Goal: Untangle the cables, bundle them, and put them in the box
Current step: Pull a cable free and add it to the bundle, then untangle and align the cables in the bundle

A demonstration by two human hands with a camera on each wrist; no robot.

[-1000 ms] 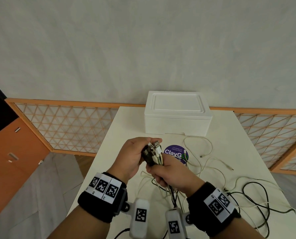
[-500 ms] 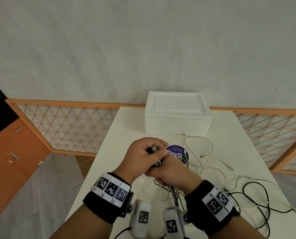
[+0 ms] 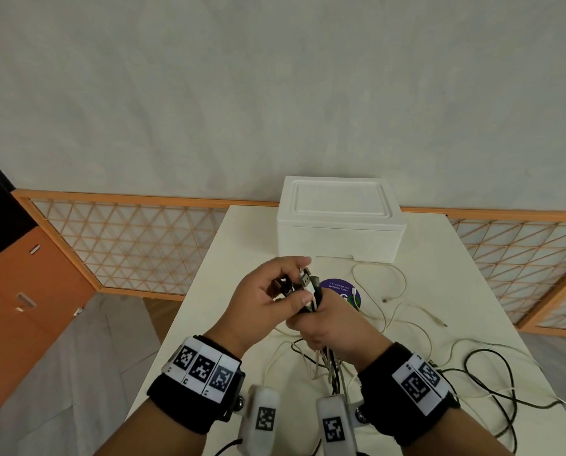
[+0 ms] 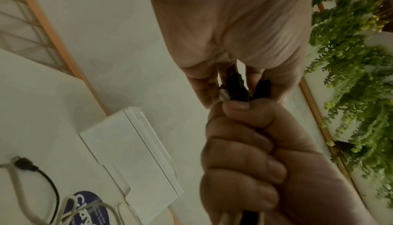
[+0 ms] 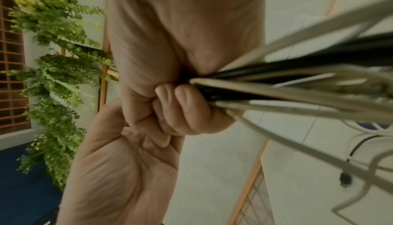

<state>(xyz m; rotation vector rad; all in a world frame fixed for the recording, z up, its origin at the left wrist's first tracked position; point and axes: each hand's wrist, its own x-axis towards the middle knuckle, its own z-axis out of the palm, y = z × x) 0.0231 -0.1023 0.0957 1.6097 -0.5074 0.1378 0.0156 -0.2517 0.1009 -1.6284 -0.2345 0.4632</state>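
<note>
Several black and white cables [image 3: 311, 292] are gathered into one bundle, plug ends up, above the table's near middle. My right hand [image 3: 311, 320] grips the bundle in a fist just below the plugs; the right wrist view shows its fingers [image 5: 182, 97] curled round the cables [image 5: 297, 84]. My left hand [image 3: 299, 284] pinches the plug ends [image 4: 234, 87] from the left, thumb against them. The loose lengths [image 3: 492, 373] trail down over the table to the right. The white foam box [image 3: 337, 222] stands shut at the table's far side.
A round purple sticker [image 3: 341, 291] lies on the cream table [image 3: 229, 291] between my hands and the box. An orange lattice screen [image 3: 127, 238] runs behind the table, with an orange cabinet [image 3: 21, 291] at the left. Green plants [image 4: 357, 77] hang nearby.
My left hand closed over the plug ends half a second ago; now its fingers have lifted a little and the plug tips show again. The right hand keeps its grip.
</note>
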